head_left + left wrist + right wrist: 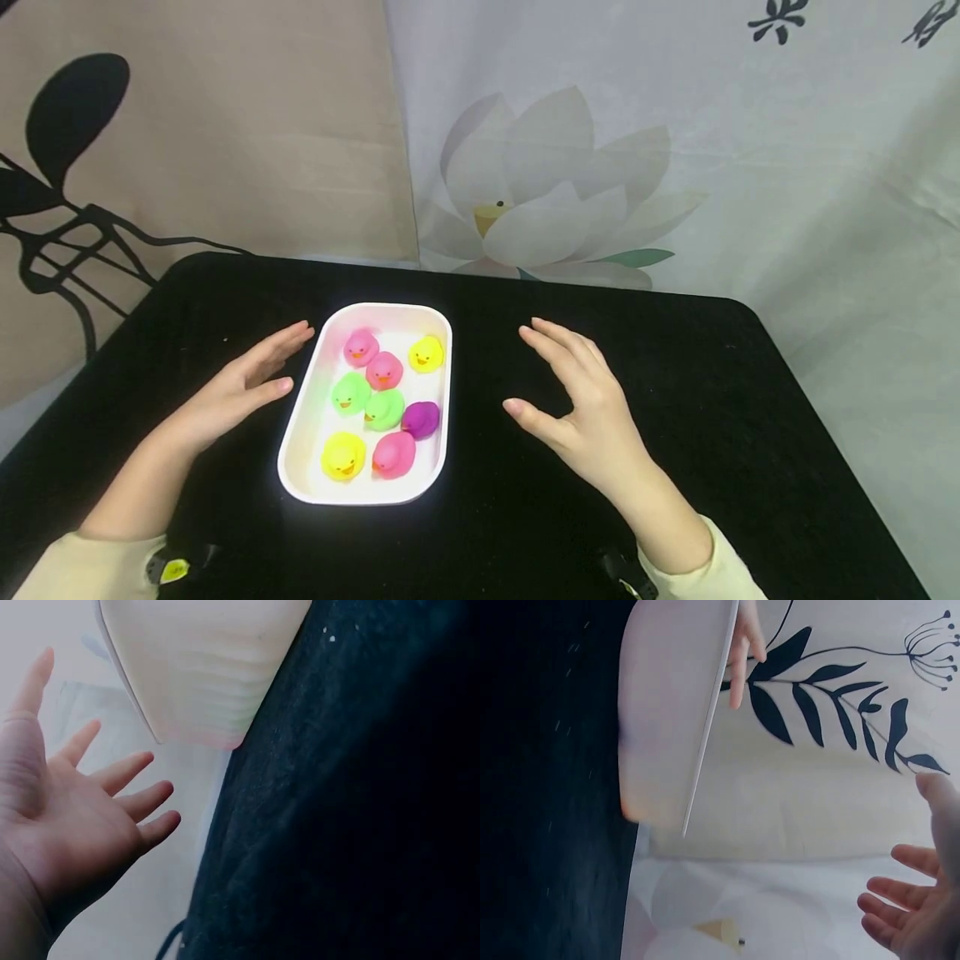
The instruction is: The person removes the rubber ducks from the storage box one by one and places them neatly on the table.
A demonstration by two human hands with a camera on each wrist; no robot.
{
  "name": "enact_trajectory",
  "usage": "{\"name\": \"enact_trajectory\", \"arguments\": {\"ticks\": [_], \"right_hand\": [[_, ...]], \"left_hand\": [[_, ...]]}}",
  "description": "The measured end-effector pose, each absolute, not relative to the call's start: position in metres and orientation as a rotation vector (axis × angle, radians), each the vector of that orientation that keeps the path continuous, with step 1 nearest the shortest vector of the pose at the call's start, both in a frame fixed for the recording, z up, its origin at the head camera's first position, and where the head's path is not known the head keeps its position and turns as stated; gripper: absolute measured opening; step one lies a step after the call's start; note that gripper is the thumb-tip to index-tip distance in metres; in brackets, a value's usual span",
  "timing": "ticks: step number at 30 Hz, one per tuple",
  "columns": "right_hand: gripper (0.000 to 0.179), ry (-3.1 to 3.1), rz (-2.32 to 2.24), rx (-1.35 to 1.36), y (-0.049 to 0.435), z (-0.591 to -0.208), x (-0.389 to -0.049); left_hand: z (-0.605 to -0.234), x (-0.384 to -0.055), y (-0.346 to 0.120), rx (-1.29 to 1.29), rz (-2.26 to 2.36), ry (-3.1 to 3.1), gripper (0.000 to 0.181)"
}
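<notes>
A white tray (302,450) stands on the black table and holds several small rubber ducks. Three are pink, with one pink duck (393,455) at the near end; two are green, two yellow, and a purple duck (421,420) lies by the right wall. Just left of the tray hovers my left hand (243,383), fingers extended and thumb apart, holding nothing. My right hand (588,408) is farther off on the tray's right, its fingers spread and touching nothing. In the left wrist view the tray's outer wall (217,675) shows beyond the fingers; the ducks are hidden there.
The black table (480,533) extends well to the right of the tray. Behind its far edge hangs a pale cloth (750,167) printed with a lotus and dark leaves. Dark wrist straps (161,567) sit at both sleeves.
</notes>
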State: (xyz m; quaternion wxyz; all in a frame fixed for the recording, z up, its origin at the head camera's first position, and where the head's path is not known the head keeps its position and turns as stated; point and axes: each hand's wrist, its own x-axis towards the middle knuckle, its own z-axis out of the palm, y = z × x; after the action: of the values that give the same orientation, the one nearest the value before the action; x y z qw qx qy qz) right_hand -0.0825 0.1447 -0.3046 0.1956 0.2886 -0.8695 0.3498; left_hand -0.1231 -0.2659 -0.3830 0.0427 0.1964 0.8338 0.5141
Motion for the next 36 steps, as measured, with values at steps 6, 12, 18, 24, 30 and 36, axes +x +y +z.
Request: {"name": "enact_trajectory", "arguments": {"ticks": [6, 12, 18, 24, 30, 36], "right_hand": [[0.069, -2.404, 1.031, 0.914, 0.122, -0.307, -0.082], [0.069, -2.388, 1.081, 1.032, 0.105, -0.311, -0.084], [0.066, -2.373, 1.107, 1.177, 0.087, -0.314, -0.086], [0.064, -2.376, 1.23, 1.287, 0.071, -0.32, -0.091], [0.066, -2.482, 1.344, 1.334, 0.056, -0.326, -0.094], [0.064, -2.637, 1.262, 1.388, 0.042, -0.33, -0.097]], "left_hand": [[-0.393, -0.125, -0.268, 0.62, 1.575, 2.498, 0.071], [-0.401, -0.126, -0.271, 0.644, 1.67, 2.373, 0.069], [-0.41, -0.128, -0.275, 0.698, 1.723, 2.273, 0.071], [-0.416, -0.131, -0.277, 0.708, 1.715, 2.24, 0.075], [-0.418, -0.131, -0.276, 0.687, 1.684, 2.266, 0.075], [-0.417, -0.13, -0.276, 0.679, 1.667, 2.298, 0.074]]}}
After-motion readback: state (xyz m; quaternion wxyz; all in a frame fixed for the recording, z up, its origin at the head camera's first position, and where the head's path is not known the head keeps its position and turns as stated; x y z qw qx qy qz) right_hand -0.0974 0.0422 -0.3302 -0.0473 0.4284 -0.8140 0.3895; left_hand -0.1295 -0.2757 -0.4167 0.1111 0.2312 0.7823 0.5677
